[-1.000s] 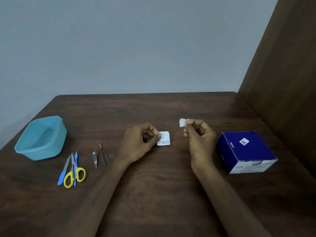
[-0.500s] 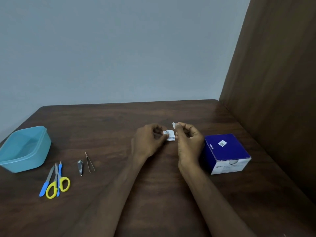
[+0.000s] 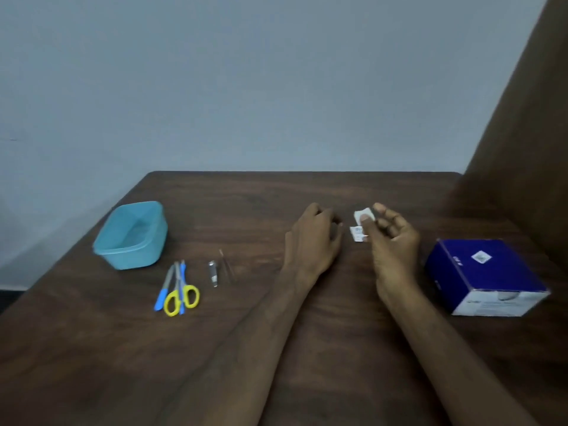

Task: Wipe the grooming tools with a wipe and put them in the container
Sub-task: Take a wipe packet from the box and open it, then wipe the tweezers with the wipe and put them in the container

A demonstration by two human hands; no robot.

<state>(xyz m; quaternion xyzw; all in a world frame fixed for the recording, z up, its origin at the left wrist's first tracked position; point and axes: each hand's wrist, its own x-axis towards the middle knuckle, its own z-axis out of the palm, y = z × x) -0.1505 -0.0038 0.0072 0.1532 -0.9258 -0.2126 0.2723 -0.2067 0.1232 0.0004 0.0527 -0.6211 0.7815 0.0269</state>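
On the dark wooden table (image 3: 307, 348), head view: the right hand (image 3: 392, 241) pinches a small white wipe (image 3: 362, 215) between thumb and fingertips. An opened sachet (image 3: 357, 234) lies just beside it. The left hand (image 3: 313, 241) rests palm-down, fingers curled; whether it holds anything cannot be told. Scissors (image 3: 181, 298), nail clipper (image 3: 213, 273) and tweezers (image 3: 226, 265) lie near the teal container (image 3: 132, 235). A blue box (image 3: 482, 275) stands right.

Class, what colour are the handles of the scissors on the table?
Yellow. The scissors show in the head view, lying in front of the container.
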